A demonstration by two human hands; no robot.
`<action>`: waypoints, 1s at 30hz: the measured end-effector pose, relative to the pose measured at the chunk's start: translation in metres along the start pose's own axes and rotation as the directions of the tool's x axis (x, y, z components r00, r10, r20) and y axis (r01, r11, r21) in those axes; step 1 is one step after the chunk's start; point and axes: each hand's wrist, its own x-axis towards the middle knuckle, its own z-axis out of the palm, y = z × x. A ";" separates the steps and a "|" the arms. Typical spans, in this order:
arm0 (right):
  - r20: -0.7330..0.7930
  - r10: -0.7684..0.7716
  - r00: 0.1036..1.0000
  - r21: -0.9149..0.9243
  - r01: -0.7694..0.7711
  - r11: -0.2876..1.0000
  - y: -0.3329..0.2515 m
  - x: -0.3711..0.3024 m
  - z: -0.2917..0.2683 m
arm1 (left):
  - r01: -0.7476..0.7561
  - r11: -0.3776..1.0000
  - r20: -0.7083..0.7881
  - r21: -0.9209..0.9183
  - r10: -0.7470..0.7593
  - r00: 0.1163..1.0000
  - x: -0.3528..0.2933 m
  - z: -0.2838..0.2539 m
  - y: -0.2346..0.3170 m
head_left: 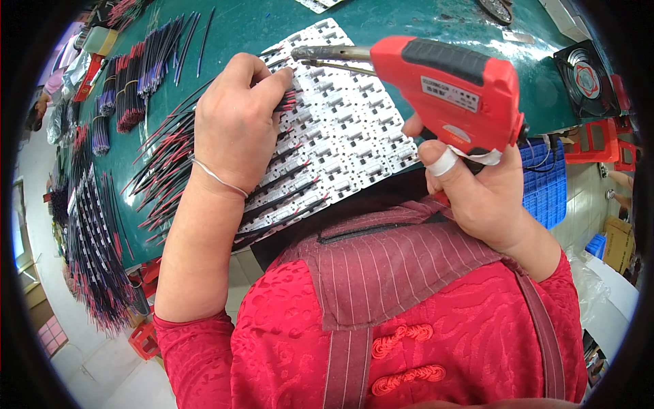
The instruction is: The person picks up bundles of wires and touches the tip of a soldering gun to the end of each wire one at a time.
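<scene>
My right hand (480, 194), with white tape round the thumb, grips a red and black soldering gun (443, 88). The gun's metal tip (330, 52) reaches left to the upper part of a white circuit board panel (361, 146), close to my left fingers. My left hand (238, 119) is closed in a pinch over the panel's left side, with a bunch of thin wires (289, 101) showing red ends beneath its fingers. Several black and red wires (286, 180) lie across the panel's lower left part, and more wires (167, 177) fan out left of my wrist.
Tied bundles of wire (129, 95) lie on the green table (255, 24) at the far left. A long bunch of wires (95, 252) hangs over its left edge. A black fan (586, 78) stands at the right, above a blue crate (545, 184) and red crates (593, 142).
</scene>
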 end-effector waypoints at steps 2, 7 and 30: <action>0.006 -0.026 1.000 0.009 0.025 1.000 -0.001 0.001 -0.001 | 0.004 1.000 0.003 -0.001 -0.004 1.000 0.000 0.000 0.000; 0.034 -0.025 0.999 -0.019 0.025 0.999 -0.002 0.002 -0.003 | 0.006 1.000 0.001 0.010 -0.006 1.000 0.000 0.001 0.000; 0.018 0.088 0.996 0.063 -0.089 0.994 -0.001 -0.003 -0.004 | 0.053 0.991 -0.002 -0.120 -0.054 0.999 0.001 0.004 -0.012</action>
